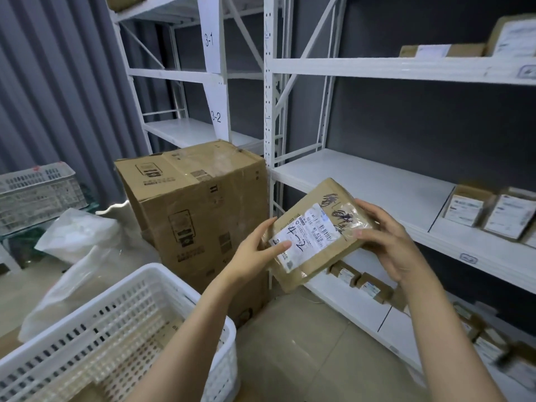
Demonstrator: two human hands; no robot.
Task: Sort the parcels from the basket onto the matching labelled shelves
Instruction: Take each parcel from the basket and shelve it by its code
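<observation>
**Parcel (316, 236) marked 4-2 held in both hands beside the carton (197, 210)**

A person holds a flat brown parcel in the air, just to the right of the big carton, at the height of its lower half. The parcel is tilted, with its face turned up to the camera. On its white label "4-2" is written by hand. Clear tape covers the face, and there are black scribbles on the upper part.

The left hand (252, 253) has its grip on the parcel edge nearest the carton: the thumb lies on the label and the fingers go behind the edge. The right hand (391, 245) has its grip on the edge far from the carton, with the fingers curled over the top edge and the thumb pressing on the side. Both grips are closed around the parcel.

The white basket (162, 271) stands in front of the carton and to its left. The left forearm passes over its rim. Something brown lies at its bottom, but what it is cannot be told.

Right of the carton stands a white rack (271, 111). Its shelf (362, 181) at the height of the carton's top carries small parcels (464, 208) at the end far from the carton. More of them lie on the shelves above and below.

Behind the carton a second rack (168, 74) carries paper labels "3-1" (209, 40) and "3-2" (216, 116). Left of the carton lie plastic bags (84, 233), and further left is a crate (37, 190).
</observation>
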